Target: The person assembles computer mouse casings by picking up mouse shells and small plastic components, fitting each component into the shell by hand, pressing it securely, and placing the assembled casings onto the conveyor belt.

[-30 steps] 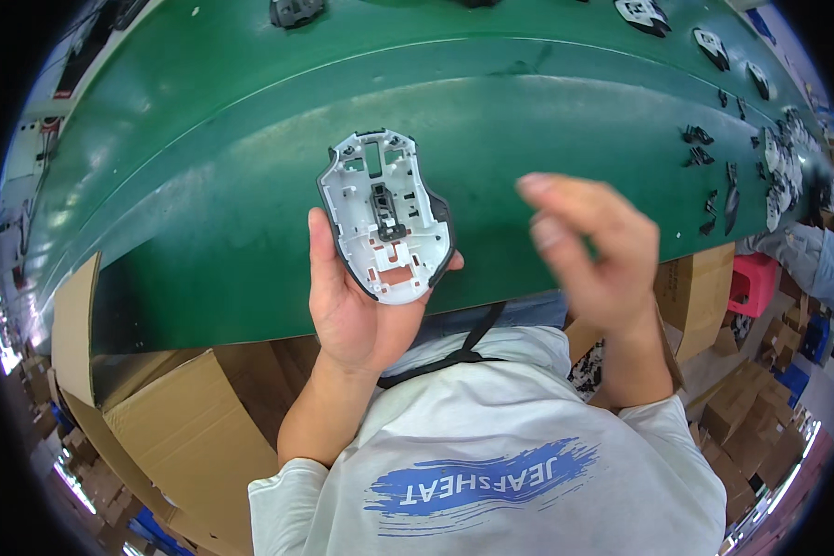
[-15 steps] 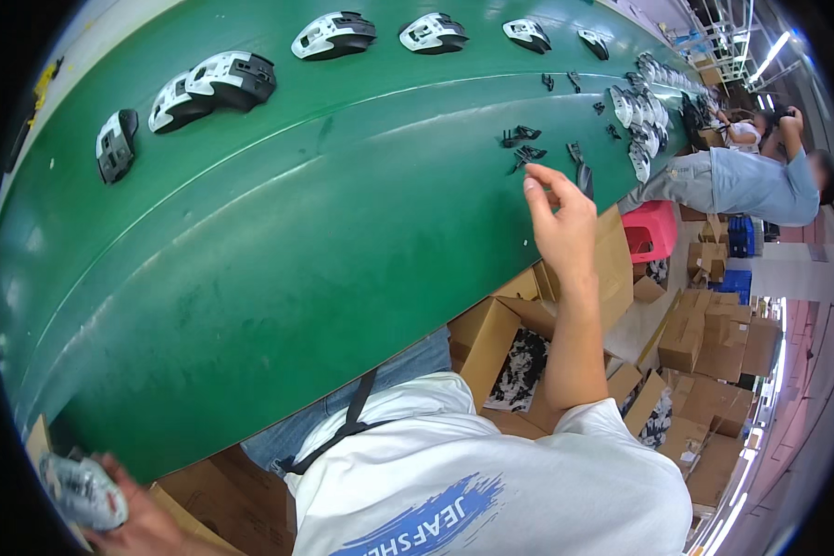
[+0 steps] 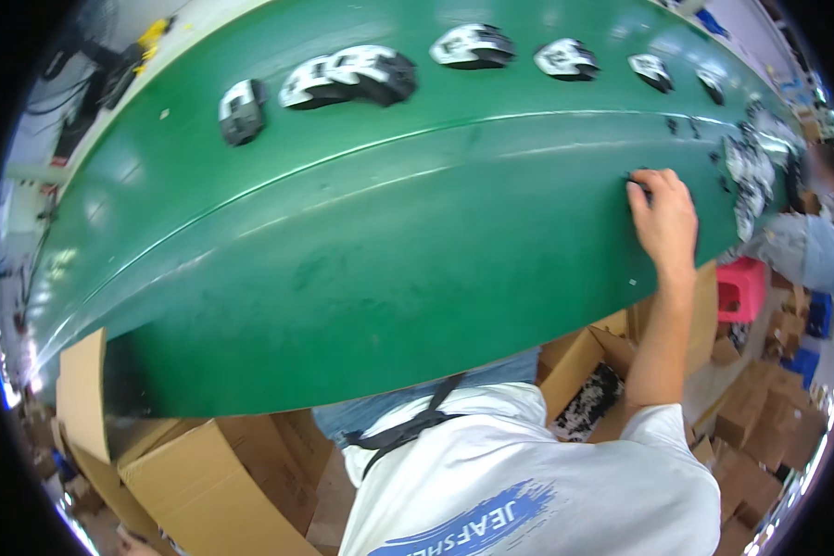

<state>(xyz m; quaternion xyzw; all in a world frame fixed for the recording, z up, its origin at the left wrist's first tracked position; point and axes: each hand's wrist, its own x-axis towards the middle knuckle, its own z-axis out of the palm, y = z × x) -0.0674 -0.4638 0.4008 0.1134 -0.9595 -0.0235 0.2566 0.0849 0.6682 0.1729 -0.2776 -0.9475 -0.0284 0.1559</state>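
Your right hand is over the right side of the green bench, fingers curled and thumb set a little apart, with a small dark piece at the fingertips. Whether you have that piece pinched or are only touching it, I cannot tell, since your fingers cover most of it.

Just beyond your hand lie a few dark bits, and to the right a heap of black-and-white shells crowds the bench. A row of mouse shells runs along the far side, two of them overlapping. By your waist an open carton holds black-and-white pieces; a big cardboard box stands open on your left. Past the bench edge on the right are a pink stool and a co-worker, partly cut off by the rim.

Your left hand shows only as a blurred patch at the lower left edge; I cannot tell how its fingers stand or what they hold. The far shells look smeared.
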